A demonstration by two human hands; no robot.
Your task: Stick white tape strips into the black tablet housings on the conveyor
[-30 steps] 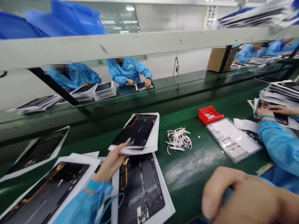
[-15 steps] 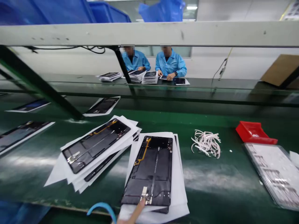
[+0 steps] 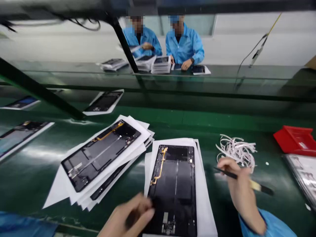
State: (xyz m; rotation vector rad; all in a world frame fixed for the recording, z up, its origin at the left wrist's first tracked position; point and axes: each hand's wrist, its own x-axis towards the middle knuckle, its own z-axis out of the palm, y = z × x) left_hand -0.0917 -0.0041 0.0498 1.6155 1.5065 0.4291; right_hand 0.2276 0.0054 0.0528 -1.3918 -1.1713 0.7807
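On the worktop (image 3: 182, 124), a dark panel (image 3: 184, 184) is laid on white paper (image 3: 205, 205) at six o'clock in the view. From its centre, the left hand (image 3: 130, 215) is held at eight o'clock, by its edge, fingers curled and blurred; whether anything is gripped cannot be told. At three o'clock, a slim tool (image 3: 255, 185) is gripped by the right hand (image 3: 243, 192); white strips (image 3: 237, 149) are seen at two.

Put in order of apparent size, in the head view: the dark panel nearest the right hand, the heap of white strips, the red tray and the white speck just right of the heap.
1. Dark panel
2. Heap of white strips and red tray: too alike to rank
3. White speck
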